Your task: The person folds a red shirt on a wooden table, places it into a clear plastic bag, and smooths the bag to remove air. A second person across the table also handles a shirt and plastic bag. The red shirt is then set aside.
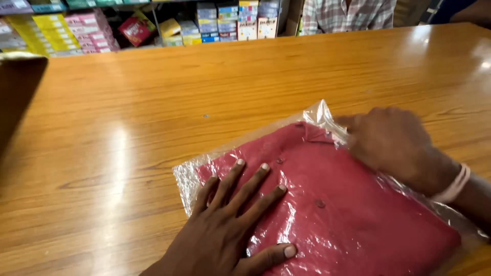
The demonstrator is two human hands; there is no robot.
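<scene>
In the head view, a folded red shirt [337, 204] lay inside a clear plastic bag [190, 176] on a wooden counter [153, 112], toward the lower right of the picture, with the bag's far corner sticking up past the shirt's collar. Small dark buttons showed through the plastic along the shirt's front.

The left hand [230, 225] lay flat on the bag, palm down, its fingers [255, 181] spread wide and straight and the thumb stretched out to the side; it pressed on the near left part of the shirt and gripped nothing.

The right hand [388, 143] rested on the far end of the bag by the collar. Its fingers were curled down toward the plastic at the bag's upper edge, but the back of the hand hid them, so whether they pinched the plastic could not be told. A pale band [452, 185] sat on that wrist.

Beyond the counter stood shelves of coloured boxes [225, 20], and a person in a checked shirt [348, 15] stood at the far edge. A dark brown object [18, 92] rose at the left edge.
</scene>
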